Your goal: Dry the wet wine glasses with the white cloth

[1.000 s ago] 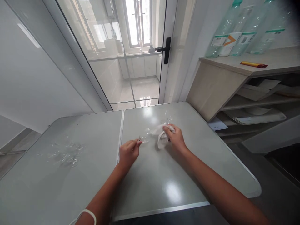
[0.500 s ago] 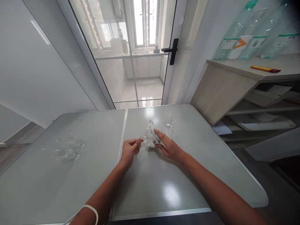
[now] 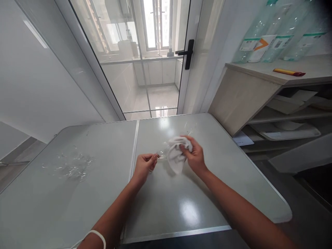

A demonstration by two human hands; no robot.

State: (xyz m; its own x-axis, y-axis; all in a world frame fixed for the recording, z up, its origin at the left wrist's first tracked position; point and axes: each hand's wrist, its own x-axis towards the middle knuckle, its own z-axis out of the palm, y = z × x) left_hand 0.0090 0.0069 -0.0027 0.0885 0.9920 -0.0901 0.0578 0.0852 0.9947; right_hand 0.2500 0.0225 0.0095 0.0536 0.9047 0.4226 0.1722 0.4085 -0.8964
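My left hand (image 3: 145, 165) is closed in a pinch on one end of a small see-through piece (image 3: 161, 154) with a rounded far end; its exact kind does not show. Bunched in my right hand (image 3: 195, 154) is a white cloth (image 3: 178, 155), its loose part hanging down, slightly blurred. The cloth lies close to the right side of the clear piece; whether they touch, I cannot tell. Beyond my right hand another clear piece (image 3: 190, 128) rests on the table, partly hidden by the hand. At the left lies a tangled-looking heap of several similar clear pieces (image 3: 74, 166).
The grey-green table (image 3: 160, 207) has a pale seam running front to back. A glass door with a black handle (image 3: 189, 54) stands behind it. To the right, a shelf unit (image 3: 228, 100) carries several plastic bottles (image 3: 269, 41) and a yellow-red tube-like packet (image 3: 289, 72).
My right hand has drawn the cloth off the clear piece toward the right, and the cloth has opened out. My left hand keeps its pinch in nearly the same spot. The view has shifted slightly.
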